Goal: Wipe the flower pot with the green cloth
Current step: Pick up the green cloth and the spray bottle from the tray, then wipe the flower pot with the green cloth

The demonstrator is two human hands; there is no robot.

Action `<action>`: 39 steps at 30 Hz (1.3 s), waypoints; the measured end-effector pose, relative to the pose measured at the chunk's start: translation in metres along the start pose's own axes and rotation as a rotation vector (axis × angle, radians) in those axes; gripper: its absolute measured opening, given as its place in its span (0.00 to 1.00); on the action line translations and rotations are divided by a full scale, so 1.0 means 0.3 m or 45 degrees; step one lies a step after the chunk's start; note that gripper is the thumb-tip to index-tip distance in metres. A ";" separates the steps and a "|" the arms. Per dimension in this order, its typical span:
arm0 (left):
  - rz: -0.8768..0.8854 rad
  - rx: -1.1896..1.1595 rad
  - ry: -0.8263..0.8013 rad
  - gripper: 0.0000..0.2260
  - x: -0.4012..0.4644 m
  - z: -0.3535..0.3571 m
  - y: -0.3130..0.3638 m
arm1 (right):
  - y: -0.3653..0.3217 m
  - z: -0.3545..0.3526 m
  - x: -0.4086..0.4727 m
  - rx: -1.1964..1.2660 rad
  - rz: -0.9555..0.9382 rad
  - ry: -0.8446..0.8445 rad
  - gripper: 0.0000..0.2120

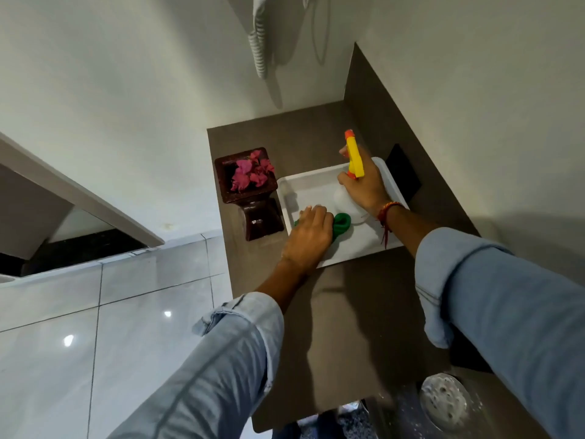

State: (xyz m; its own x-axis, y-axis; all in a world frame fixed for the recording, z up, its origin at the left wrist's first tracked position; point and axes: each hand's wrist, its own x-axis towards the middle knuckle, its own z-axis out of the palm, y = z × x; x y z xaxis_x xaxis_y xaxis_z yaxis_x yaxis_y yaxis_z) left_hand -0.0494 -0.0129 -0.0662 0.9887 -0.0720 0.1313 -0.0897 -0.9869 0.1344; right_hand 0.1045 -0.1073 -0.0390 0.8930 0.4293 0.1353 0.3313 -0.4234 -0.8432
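Note:
A dark red-brown flower pot (pixel 253 213) with pink flowers (pixel 251 173) stands on the brown counter, just left of a white tray (pixel 348 248). Inside the tray, my left hand (pixel 308 237) is closed over the green cloth (pixel 342 226), which bunches out to the right of my fingers. Farther back in the tray, my right hand (pixel 364 182) grips a white spray bottle (pixel 346 199) with a yellow and orange trigger head. Neither hand touches the pot.
The brown counter (pixel 342 327) is narrow, with a white wall behind and a raised brown side on the right. A coiled white cord (pixel 259 49) hangs on the wall. A round metal drain (pixel 446 400) lies at the bottom right. Glossy floor tiles lie to the left.

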 end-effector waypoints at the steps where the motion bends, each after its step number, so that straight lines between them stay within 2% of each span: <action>1: 0.013 0.030 0.030 0.14 -0.011 -0.016 -0.002 | -0.018 -0.005 -0.009 0.004 -0.002 0.002 0.30; 4: 0.001 0.067 0.092 0.20 -0.061 -0.100 -0.019 | -0.124 -0.021 -0.050 0.010 -0.021 0.047 0.25; 8: -0.092 0.087 0.101 0.30 -0.177 -0.220 -0.050 | -0.279 0.002 -0.159 0.020 -0.043 0.141 0.13; 12: -0.130 0.100 0.115 0.28 -0.338 -0.284 -0.100 | -0.362 0.099 -0.333 -0.054 -0.058 0.144 0.10; 16: -0.321 0.112 0.061 0.37 -0.500 -0.317 -0.151 | -0.370 0.230 -0.525 -0.065 0.055 0.038 0.01; 18: -0.391 0.114 0.048 0.36 -0.551 -0.321 -0.184 | -0.365 0.282 -0.574 -0.078 0.148 -0.023 0.02; 21: -0.471 0.088 -0.005 0.29 -0.605 -0.331 -0.233 | -0.377 0.344 -0.610 -0.107 0.218 -0.060 0.05; 27: -0.473 0.093 -0.084 0.32 -0.649 -0.339 -0.251 | -0.360 0.409 -0.655 -0.127 0.301 -0.061 0.14; 34: -0.462 0.097 -0.117 0.28 -0.642 -0.314 -0.270 | -0.302 0.411 -0.730 -0.245 0.303 -0.108 0.18; 39: -0.454 0.062 -0.126 0.24 -0.600 -0.328 -0.274 | -0.306 0.337 -0.663 -0.146 0.298 0.013 0.09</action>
State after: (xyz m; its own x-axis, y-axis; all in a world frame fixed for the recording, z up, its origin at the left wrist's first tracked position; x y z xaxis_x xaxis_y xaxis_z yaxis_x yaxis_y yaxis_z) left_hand -0.2318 0.0953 -0.0043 0.9638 0.2664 -0.0109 0.2660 -0.9580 0.1076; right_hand -0.1341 -0.0733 -0.0411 0.9523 0.3010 -0.0504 0.1474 -0.5982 -0.7877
